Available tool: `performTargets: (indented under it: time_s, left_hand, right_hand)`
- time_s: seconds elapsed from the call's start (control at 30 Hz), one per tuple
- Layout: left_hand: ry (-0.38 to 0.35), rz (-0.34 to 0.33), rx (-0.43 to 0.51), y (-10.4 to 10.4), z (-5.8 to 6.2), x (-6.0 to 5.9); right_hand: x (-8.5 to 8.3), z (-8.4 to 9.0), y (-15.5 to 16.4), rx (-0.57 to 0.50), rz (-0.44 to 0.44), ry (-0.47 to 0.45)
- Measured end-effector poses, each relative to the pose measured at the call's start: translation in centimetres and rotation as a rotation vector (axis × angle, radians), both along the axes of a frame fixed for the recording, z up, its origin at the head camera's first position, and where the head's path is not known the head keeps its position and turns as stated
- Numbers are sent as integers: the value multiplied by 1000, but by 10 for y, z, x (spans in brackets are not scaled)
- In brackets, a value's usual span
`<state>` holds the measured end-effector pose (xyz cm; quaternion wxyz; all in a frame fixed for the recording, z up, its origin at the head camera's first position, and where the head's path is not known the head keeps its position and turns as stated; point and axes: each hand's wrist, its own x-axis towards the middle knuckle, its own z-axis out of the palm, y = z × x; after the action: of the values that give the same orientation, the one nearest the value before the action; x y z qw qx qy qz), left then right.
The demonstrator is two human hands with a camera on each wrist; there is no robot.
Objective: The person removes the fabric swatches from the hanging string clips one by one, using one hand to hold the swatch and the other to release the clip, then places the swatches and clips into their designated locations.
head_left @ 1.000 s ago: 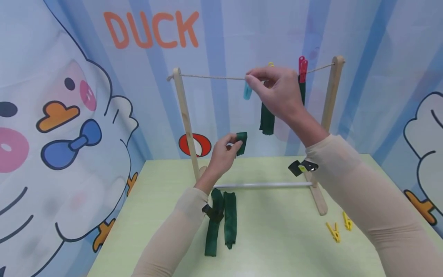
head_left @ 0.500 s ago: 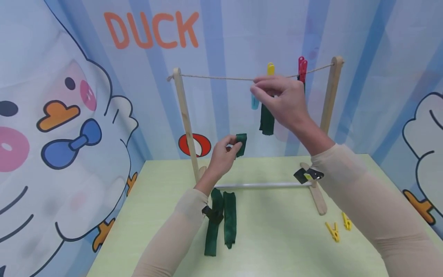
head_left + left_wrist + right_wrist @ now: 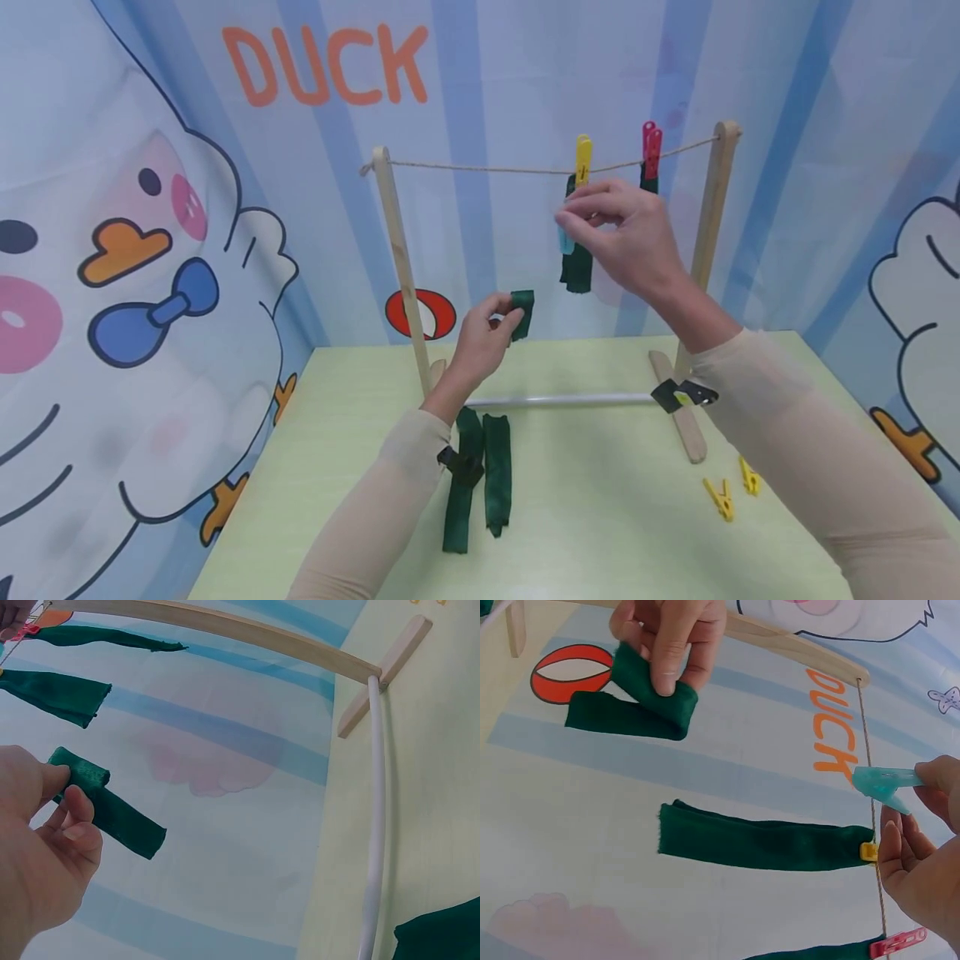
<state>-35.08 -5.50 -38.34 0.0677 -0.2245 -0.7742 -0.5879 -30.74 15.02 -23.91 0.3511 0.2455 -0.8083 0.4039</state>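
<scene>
Meanwhile, right hand (image 3: 626, 242) is pinching a blue peg (image 3: 881, 782) near the line (image 3: 480, 169), left hand (image 3: 480, 337) gripping a folded green strip (image 3: 523, 312) ready for hanging.

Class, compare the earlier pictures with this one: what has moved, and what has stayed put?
The right hand, pinching the blue peg, has come down and rightward off the line, uncovering the yellow peg. The left hand still holds its green strip; the two strips on the table have not moved.

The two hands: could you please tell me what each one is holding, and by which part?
Left hand pinches a green cloth strip at its folded top; right hand pinches a blue clothespin by one end.
</scene>
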Motion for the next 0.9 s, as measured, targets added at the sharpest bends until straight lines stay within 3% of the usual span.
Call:
performTargets:
  time_s: [0.37,0.9]
  left_hand:
    - [-29,-2,-4,1,-4,-2]
    - [-49,7,5,0,-9,1]
  right_hand:
    - [2,-30,14,43,-29,-48]
    - [13,-54,32,65,-88,-117]
